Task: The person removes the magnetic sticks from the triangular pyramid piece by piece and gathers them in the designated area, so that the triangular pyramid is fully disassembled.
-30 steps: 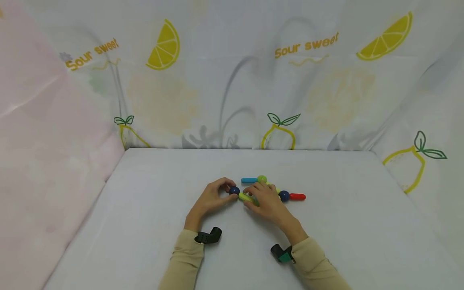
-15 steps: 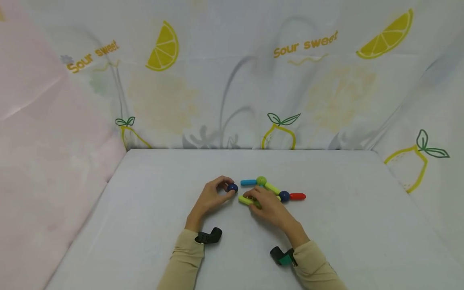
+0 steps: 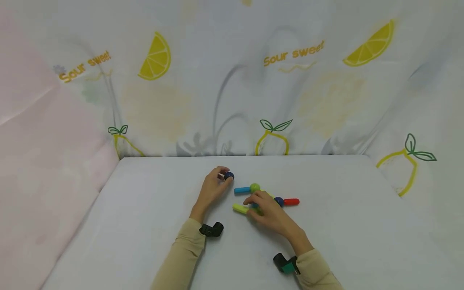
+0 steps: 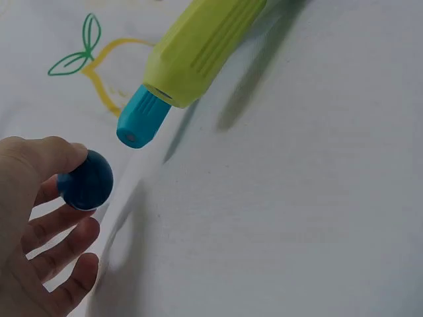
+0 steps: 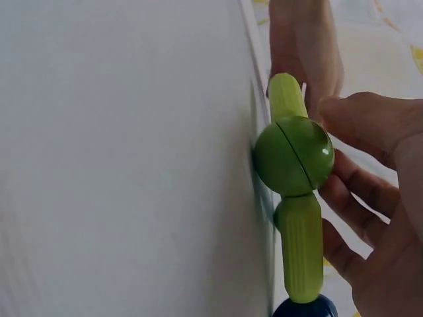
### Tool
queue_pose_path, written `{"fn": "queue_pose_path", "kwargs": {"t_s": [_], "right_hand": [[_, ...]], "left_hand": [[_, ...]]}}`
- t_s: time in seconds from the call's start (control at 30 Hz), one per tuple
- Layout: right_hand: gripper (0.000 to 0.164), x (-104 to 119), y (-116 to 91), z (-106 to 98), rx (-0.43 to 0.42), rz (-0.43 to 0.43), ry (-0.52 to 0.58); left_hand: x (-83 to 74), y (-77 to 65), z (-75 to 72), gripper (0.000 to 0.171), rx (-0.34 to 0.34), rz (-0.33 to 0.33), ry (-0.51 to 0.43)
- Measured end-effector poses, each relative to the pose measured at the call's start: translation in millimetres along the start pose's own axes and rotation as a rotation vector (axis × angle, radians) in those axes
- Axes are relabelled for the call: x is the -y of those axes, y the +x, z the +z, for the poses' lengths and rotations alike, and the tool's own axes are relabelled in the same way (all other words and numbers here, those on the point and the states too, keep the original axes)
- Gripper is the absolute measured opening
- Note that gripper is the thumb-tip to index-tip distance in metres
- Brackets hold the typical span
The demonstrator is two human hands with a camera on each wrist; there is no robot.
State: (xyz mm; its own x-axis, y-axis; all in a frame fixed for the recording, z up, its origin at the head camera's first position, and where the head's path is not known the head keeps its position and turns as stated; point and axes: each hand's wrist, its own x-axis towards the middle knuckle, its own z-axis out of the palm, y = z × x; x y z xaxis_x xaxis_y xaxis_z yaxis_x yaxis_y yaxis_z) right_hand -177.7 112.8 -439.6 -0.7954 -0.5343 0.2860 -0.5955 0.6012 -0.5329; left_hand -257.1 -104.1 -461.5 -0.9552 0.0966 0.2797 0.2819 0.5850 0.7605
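My left hand (image 3: pixel 212 187) pinches a dark blue ball (image 4: pixel 89 181) between thumb and fingers, beyond and left of a flat figure of coloured magnetic rods and balls. My right hand (image 3: pixel 270 213) lies over the near side of that figure. In the right wrist view its thumb and fingers curl about a green ball (image 5: pixel 294 155) joined to yellow-green rods. One yellow-green rod (image 3: pixel 240 208) points left from under this hand. Farther back are a light blue rod (image 3: pixel 242 190) and a lime ball (image 3: pixel 255 187). My right hand hides part of the figure's middle.
To the right, a second dark blue ball (image 3: pixel 278 201) joins a red rod (image 3: pixel 291 201) to the figure. The white tabletop (image 3: pixel 152 225) ends at a back edge before a cloth printed with lemons (image 3: pixel 272 143). Black cameras sit on both wrists.
My left hand has carried the dark blue ball away from the yellow-green rod's end, toward the back of the table. The right hand has shifted slightly right over the figure. The head view has tilted.
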Motion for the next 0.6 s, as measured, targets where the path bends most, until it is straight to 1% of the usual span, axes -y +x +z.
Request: {"fn": "queue_pose_path", "kwargs": {"t_s": [0.1, 0.27, 0.37, 0.5, 0.6], "right_hand": [[0.017, -1, -5, -3, 0.002, 0.019, 0.012], [0.012, -5, -10, -9, 0.035, 0.044, 0.064], [0.013, -8, -11, -12, 0.085, 0.062, 0.066], [0.016, -10, -10, -16, 0.132, 0.08, 0.038], [0.019, -10, -10, -15, 0.135, 0.072, 0.026]], "left_hand": [[0.7, 11.6, 6.5, 0.031, -0.007, 0.008, 0.015], [3.4, 22.6, 16.3, 0.03, -0.031, -0.026, 0.087], [4.4, 25.8, 19.2, 0.031, -0.037, -0.039, 0.127], [1.2, 29.7, 18.0, 0.036, -0.014, -0.051, 0.128], [-1.6, 24.5, 12.1, 0.039, -0.023, -0.044, 0.115]]}}
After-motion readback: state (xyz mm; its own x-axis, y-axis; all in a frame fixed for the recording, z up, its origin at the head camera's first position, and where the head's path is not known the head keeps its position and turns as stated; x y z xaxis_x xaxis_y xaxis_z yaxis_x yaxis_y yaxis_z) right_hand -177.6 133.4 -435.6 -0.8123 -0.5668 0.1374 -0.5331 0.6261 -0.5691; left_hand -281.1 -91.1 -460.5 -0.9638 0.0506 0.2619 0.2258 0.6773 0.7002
